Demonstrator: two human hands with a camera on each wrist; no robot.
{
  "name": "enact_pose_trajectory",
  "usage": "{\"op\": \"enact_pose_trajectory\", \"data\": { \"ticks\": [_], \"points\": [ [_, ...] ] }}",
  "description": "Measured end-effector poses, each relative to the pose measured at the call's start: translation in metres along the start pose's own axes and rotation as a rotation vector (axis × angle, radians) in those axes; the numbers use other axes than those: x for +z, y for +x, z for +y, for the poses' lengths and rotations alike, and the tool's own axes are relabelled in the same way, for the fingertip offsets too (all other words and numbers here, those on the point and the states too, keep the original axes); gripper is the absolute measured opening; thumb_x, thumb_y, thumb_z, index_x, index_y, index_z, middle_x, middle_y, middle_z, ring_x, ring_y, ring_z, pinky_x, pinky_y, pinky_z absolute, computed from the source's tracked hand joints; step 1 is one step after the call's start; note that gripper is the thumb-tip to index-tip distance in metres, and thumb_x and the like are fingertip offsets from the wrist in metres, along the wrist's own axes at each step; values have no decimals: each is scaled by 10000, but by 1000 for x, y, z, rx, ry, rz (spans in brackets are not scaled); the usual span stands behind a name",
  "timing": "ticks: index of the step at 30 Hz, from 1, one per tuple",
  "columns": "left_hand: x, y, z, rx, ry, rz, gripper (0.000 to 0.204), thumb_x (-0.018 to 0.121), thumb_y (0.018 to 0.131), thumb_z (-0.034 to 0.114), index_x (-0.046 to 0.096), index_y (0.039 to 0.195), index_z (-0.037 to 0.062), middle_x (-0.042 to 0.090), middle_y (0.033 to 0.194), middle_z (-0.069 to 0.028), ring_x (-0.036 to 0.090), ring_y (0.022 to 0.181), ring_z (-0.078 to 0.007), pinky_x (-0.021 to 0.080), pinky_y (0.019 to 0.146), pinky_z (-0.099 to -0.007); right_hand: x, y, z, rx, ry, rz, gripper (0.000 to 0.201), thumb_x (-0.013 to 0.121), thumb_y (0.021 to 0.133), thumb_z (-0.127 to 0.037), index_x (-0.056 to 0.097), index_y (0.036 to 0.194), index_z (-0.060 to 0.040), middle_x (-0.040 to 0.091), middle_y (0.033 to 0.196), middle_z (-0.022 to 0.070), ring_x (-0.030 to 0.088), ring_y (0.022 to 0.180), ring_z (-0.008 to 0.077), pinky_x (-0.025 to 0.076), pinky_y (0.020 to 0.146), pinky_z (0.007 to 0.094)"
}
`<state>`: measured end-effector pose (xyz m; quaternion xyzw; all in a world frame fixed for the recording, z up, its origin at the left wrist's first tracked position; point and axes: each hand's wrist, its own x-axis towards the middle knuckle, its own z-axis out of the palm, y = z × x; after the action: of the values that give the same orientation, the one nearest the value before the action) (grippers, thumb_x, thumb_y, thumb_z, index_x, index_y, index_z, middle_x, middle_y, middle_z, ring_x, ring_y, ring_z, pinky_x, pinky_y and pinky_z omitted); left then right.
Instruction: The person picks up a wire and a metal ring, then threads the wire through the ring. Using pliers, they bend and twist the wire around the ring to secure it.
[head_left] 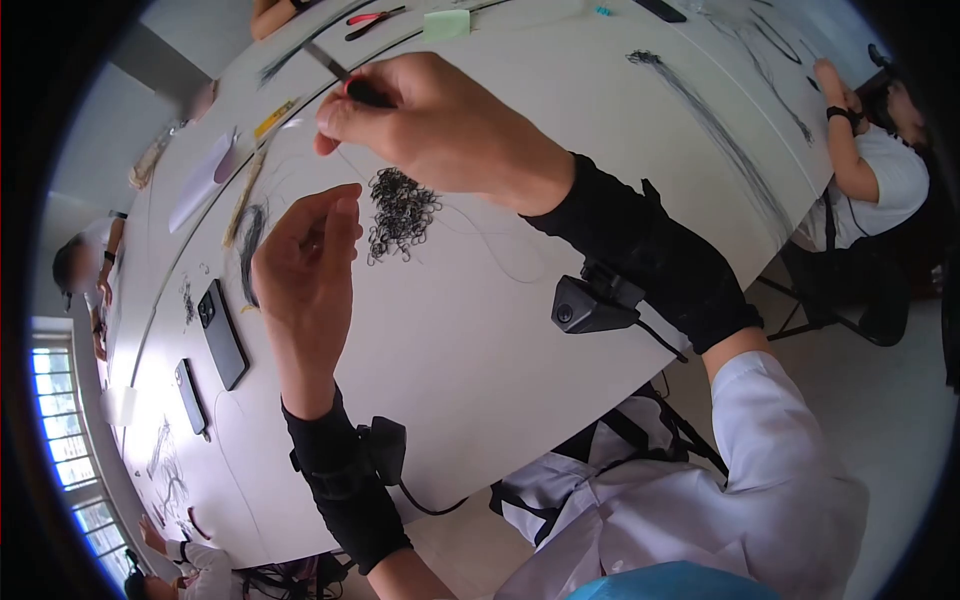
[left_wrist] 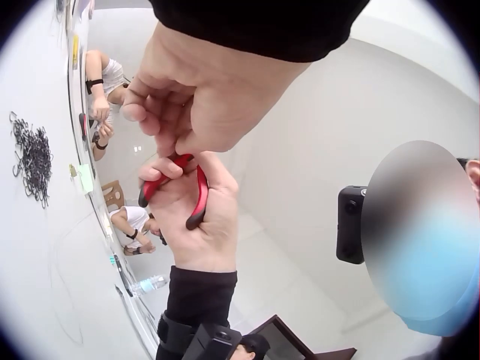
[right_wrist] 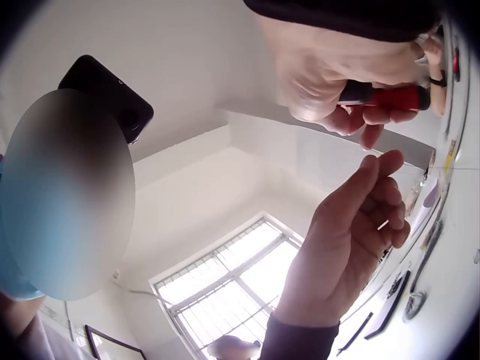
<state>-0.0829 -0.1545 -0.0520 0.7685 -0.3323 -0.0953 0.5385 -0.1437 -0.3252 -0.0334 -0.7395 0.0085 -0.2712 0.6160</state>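
Note:
My right hand (head_left: pixel 440 125) grips pliers (left_wrist: pixel 199 196) with red and black handles, which stand spread against the palm in the left wrist view. Their metal end juts past the fingers, up and left in the head view. Lower and closer to the body, my left hand (head_left: pixel 312 255) is raised above the table, thumb and forefinger tips pinched together. A thin clear line shows by those fingertips; whether they also hold something small I cannot tell. Beyond both hands lies a loose pile of small black hooks (head_left: pixel 400 215) on the white table (head_left: pixel 480 360).
Two phones (head_left: pixel 222 335) lie on the left. Dark strands (head_left: pixel 252 245) and a yellow cutter (head_left: pixel 274 118) are near the table seam. A long bundle of strands (head_left: pixel 710 125) lies at the right. Other pliers (head_left: pixel 374 20) and a green note (head_left: pixel 447 24) are farther off. Several people sit around the table.

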Motion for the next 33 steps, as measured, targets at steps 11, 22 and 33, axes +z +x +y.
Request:
{"op": "enact_pose_trajectory", "data": {
  "ticks": [11, 22, 33],
  "points": [
    [6, 16, -94, 275, 469, -37, 77, 675, 837, 26, 706, 904, 4, 662, 849, -121, 629, 765, -242, 502, 712, -344, -40, 7, -35, 48, 123, 38, 270, 591, 1010, -279, 615, 930, -22, 460, 716, -42, 381, 640, 54, 319, 571, 227],
    [7, 15, -96, 273, 395, -58, 48, 675, 813, -14, 673, 858, 4, 614, 808, -126, 609, 763, -281, 498, 710, -379, -67, 18, -22, 19, 116, 143, 210, 624, 958, -261, 649, 978, -53, 461, 704, -53, 401, 626, 52, 339, 604, 231],
    [1, 14, -94, 270, 463, -98, 57, 673, 848, 26, 680, 893, -10, 643, 822, -123, 642, 747, -235, 518, 710, -333, -48, 18, -4, 183, -59, 23, 234, 632, 941, -329, 617, 924, -97, 429, 686, -78, 411, 642, 41, 300, 581, 227]
  ]
}}
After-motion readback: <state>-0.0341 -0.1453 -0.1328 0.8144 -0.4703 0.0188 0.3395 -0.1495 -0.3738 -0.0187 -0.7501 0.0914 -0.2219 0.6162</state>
